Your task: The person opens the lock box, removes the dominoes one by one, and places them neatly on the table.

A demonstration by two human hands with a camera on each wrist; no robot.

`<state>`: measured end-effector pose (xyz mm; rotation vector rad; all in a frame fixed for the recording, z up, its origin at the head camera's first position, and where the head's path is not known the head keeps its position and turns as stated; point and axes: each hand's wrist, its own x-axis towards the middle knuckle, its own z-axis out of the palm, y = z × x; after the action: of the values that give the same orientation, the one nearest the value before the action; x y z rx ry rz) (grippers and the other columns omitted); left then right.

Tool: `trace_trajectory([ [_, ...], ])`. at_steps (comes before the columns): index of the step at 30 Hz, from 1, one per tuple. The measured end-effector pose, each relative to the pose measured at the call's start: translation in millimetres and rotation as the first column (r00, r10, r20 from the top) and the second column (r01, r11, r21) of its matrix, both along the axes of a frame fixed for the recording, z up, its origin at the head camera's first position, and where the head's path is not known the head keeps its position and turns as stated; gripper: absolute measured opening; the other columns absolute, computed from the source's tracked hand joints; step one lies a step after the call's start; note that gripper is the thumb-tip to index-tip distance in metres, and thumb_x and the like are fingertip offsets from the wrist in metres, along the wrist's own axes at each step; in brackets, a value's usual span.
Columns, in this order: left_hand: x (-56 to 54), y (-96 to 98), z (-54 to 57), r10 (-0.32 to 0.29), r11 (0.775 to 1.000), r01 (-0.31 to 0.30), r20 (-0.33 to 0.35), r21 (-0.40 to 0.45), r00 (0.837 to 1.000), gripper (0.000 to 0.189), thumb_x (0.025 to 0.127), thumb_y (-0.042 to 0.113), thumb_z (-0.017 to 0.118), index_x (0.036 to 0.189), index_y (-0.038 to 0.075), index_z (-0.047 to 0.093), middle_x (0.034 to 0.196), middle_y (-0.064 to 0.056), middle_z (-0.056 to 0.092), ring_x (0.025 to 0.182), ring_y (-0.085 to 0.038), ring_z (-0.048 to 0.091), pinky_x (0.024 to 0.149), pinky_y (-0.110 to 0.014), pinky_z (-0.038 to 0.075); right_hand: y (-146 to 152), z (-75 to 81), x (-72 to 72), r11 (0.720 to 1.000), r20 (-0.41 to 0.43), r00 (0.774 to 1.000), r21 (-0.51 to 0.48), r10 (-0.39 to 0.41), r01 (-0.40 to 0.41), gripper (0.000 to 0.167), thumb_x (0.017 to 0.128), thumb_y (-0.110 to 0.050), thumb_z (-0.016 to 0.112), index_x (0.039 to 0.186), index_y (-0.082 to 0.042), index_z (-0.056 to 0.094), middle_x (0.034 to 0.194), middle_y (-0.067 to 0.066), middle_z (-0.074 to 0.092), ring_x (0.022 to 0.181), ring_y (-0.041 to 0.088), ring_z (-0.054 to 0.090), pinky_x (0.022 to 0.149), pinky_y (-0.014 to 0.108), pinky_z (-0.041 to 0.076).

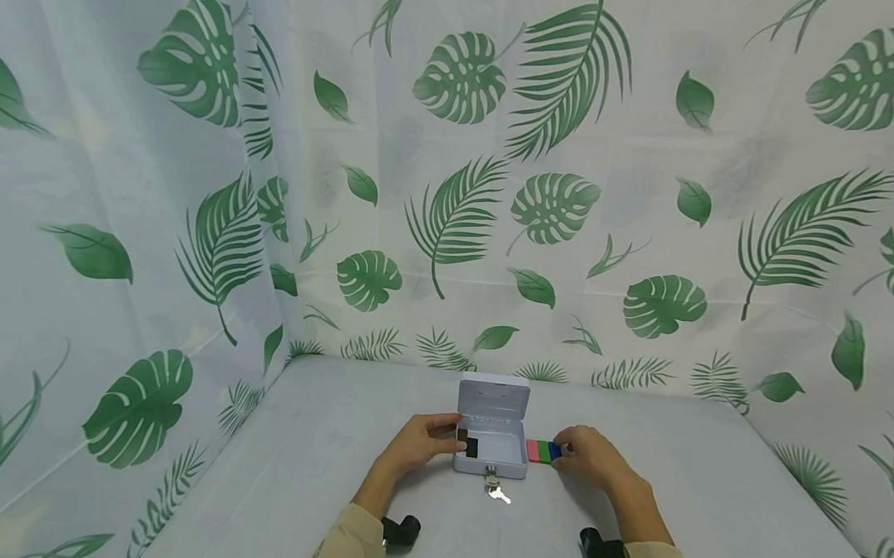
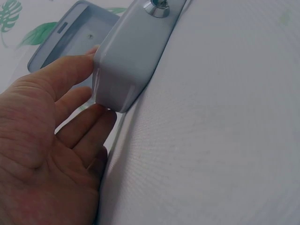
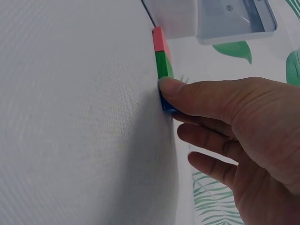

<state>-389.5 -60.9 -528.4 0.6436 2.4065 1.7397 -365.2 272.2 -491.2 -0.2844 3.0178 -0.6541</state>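
Observation:
A small grey-white metal cash box point(image 1: 509, 467) stands on the table with its lid point(image 1: 493, 399) raised at the back. My left hand point(image 1: 426, 441) grips the box's left wall, thumb and fingertips at the rim and side. Inside, along that wall, lie a black block point(image 1: 473, 448) and a brown block point(image 1: 463, 435), partly covered by the fingers. To the right of the box, a pink block point(image 1: 533, 451), a green block point(image 1: 543, 452) and a blue block point(image 1: 555, 451) line up in a row. My right hand point(image 1: 592, 456) pinches the blue block at the row's right end.
A set of keys point(image 1: 499, 495) hangs from the lock point(image 1: 492, 472) on the box's front. The table point(image 1: 319, 473) has a pale cover. Behind and to the left hangs a leaf-printed curtain point(image 1: 608, 194). Black wrist cameras point(image 1: 403, 532) sit by both beige sleeves.

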Motion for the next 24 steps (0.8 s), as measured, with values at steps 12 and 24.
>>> trace_trajectory([
  [12, -0.6, 0.0, 0.4, -0.007, 1.0, 0.007, -0.002, 0.007, 1.0, 0.058, 0.089, 0.023, 0.084, 0.14, 0.002, 0.064, 0.144, -0.015, 0.064, 0.139, -0.036, 0.058, 0.118, -0.054, 0.042, -0.8, 3.2, 0.5, 1.0, 0.001, 1.0, 0.001, 0.012, -0.012, 0.032, 0.087, -0.014, 0.084, 0.115, -0.002, 0.076, 0.11, 0.01, 0.075, 0.103, 0.027, 0.068, 0.1, 0.056, 0.056],
  [24, 0.0, -0.1, 0.9, -0.009, 1.0, 0.009, -0.006, -0.003, 1.0, 0.059, 0.089, 0.023, 0.085, 0.14, 0.001, 0.064, 0.144, -0.016, 0.064, 0.138, -0.036, 0.058, 0.118, -0.055, 0.042, 2.0, 5.4, 2.8, 1.0, -0.003, 1.0, -0.014, -0.012, 0.012, 0.036, 0.087, -0.014, 0.084, 0.121, -0.003, 0.075, 0.118, 0.015, 0.074, 0.113, 0.036, 0.067, 0.102, 0.059, 0.054],
])
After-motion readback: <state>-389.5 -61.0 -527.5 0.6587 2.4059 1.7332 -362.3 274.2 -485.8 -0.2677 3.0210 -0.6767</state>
